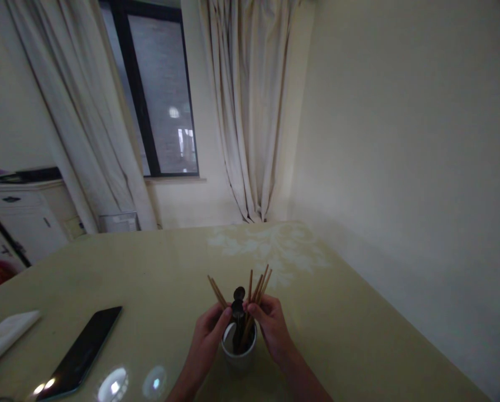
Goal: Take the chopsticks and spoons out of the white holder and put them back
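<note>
A white cup (239, 363) stands on the table in front of me, between my two hands. Two dark spoons (239, 301) stand in it, bowls up. At the cup's left rim, my left hand (208, 335) is closed around a pair of wooden chopsticks (217, 291) that lean left; their lower ends are hidden. My right hand (274, 329) pinches several more wooden chopsticks (259, 287) between thumb and fingers. These tilt to the right, and their lower part reaches down into the cup.
The glossy table (162, 279) carries a black phone (85, 349) on the left. Beside it lies a white flat object (9, 335) at the edge of view. A wall (400, 167) runs along the right side. Curtains (250, 111) and a window (162, 95) are behind.
</note>
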{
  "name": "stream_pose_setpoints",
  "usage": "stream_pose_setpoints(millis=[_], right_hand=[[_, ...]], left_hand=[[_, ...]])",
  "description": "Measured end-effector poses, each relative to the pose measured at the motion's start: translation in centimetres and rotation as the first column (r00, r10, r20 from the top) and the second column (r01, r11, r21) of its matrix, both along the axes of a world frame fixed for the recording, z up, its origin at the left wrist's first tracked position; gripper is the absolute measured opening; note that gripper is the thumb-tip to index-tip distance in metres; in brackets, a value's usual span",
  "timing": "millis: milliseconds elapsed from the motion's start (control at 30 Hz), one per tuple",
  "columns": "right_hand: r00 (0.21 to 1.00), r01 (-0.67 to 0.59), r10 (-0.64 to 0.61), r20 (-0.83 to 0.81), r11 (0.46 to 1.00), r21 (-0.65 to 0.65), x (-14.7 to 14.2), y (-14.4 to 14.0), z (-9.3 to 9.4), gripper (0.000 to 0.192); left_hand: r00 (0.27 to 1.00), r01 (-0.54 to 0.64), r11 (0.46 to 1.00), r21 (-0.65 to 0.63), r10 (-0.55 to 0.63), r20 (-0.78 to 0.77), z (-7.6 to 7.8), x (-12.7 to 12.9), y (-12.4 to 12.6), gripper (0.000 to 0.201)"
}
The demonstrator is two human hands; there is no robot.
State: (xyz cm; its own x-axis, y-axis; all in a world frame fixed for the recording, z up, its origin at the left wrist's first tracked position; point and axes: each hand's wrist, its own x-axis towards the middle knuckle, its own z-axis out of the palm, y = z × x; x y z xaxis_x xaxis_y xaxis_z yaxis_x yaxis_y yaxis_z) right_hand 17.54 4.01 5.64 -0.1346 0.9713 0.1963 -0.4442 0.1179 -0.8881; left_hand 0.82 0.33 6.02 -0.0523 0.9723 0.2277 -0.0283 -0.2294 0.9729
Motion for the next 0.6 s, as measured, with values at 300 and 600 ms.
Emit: stream_pose_setpoints(millis=[300,600], right_hand=[[1.000,-0.005,0.005,0.008,1.000,-0.001,0.00,0.16,-0.33,0.034],[1.000,0.014,-0.014,0.021,1.000,-0.007,-0.09,0.08,-0.04,0.040]], left_hand=[[1.000,0.009,1.000,-0.010,-0.009,-0.009,-0.13,-0.13,0.13,0.048],[1.000,0.012,1.000,-0.009,-0.012,-0.007,-0.37,-0.12,0.41,0.047]])
